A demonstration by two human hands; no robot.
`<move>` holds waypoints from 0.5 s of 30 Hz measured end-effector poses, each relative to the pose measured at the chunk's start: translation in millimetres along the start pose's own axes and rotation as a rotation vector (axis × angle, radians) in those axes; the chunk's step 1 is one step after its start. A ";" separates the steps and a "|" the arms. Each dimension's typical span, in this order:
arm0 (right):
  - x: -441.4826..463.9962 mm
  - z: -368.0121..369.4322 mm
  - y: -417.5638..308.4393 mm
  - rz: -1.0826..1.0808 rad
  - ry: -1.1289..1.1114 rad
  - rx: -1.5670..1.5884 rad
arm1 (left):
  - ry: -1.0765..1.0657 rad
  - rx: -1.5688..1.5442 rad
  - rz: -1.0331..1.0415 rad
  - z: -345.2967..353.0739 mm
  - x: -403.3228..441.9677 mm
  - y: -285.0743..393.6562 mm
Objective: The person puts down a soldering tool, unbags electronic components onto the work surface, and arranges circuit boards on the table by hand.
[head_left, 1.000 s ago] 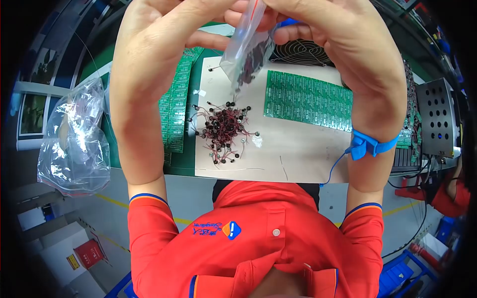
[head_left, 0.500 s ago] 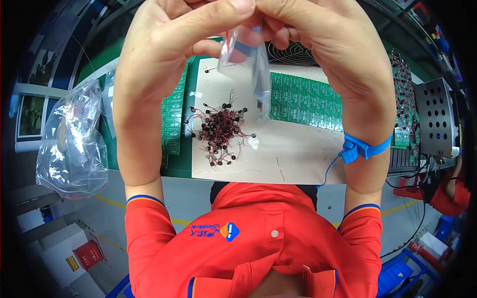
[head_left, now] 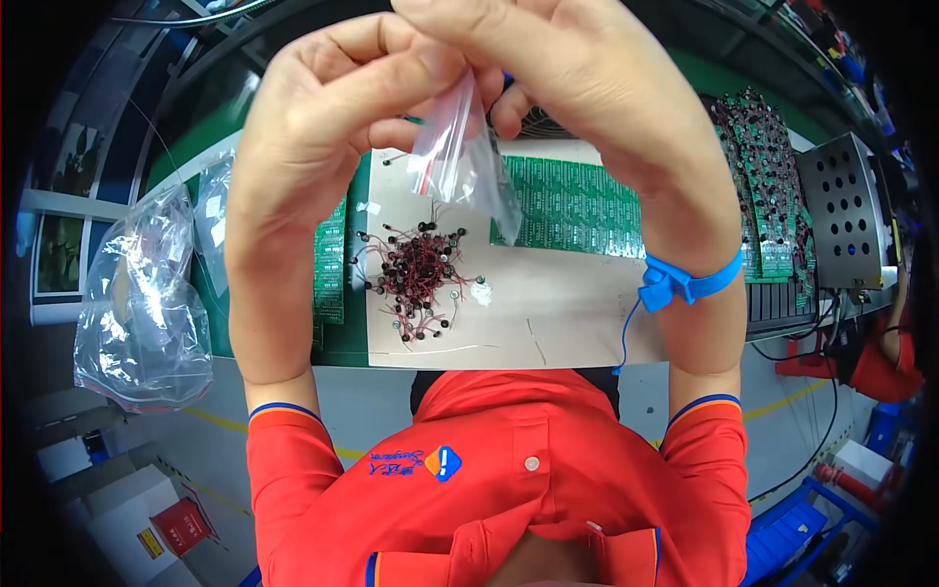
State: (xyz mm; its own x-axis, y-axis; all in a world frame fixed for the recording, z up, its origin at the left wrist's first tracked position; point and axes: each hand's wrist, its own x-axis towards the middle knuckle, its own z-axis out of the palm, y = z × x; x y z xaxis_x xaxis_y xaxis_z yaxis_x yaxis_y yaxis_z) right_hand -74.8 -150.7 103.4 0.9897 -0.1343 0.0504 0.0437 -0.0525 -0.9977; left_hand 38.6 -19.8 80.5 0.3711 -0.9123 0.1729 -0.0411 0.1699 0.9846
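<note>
Above the bench, my left hand (head_left: 357,93) pinches the upper part of a small clear zip bag (head_left: 458,166) between thumb and fingers. My right hand (head_left: 548,54) is closed on the same bag from the other side, its thumb close to my left thumb. The bag hangs down from my fingers, and a red line runs along one edge. Below it, on a pale board (head_left: 577,308), lies a pile of small black round parts with red wires (head_left: 421,269). Green circuit board panels (head_left: 567,205) lie at the board's far side.
More green panels (head_left: 331,264) lie left of the board. Panels covered with wired parts (head_left: 768,186) stand at right beside a perforated metal box (head_left: 849,210). A large clear plastic bag (head_left: 142,303) hangs at the left bench edge. A blue strap (head_left: 690,284) circles my right wrist.
Both hands have shifted left, and the small zip bag has turned so that its red-lined edge now faces lower left. The view has moved slightly.
</note>
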 end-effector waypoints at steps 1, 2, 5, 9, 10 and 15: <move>1.5 -0.3 3.5 -0.013 0.000 -0.005 | 0.006 0.039 -0.016 -0.1 0.5 0.2; 3.3 -1.1 9.7 -0.030 0.024 -0.075 | 0.013 0.079 -0.030 -0.7 1.0 0.7; 5.4 -4.5 20.3 -0.075 0.107 -0.233 | -0.009 0.116 -0.046 -9.2 1.2 -3.7; 6.5 -1.9 23.4 -0.080 0.104 -0.026 | 0.005 0.159 -0.011 -6.3 0.7 -0.8; 8.3 -1.9 25.9 -0.101 0.102 0.004 | 0.030 0.155 -0.002 -3.6 -0.4 0.9; 15.1 4.0 33.7 -0.179 0.084 0.195 | -0.045 0.072 -0.006 -13.1 -1.2 1.7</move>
State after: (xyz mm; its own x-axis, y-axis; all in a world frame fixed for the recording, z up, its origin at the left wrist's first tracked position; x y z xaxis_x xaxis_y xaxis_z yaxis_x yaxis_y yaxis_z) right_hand -57.8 -150.5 70.4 0.9493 -0.2219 0.2226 0.2508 0.1079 -0.9620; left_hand 50.3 -13.5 81.6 0.3299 -0.9293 0.1661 -0.1058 0.1385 0.9847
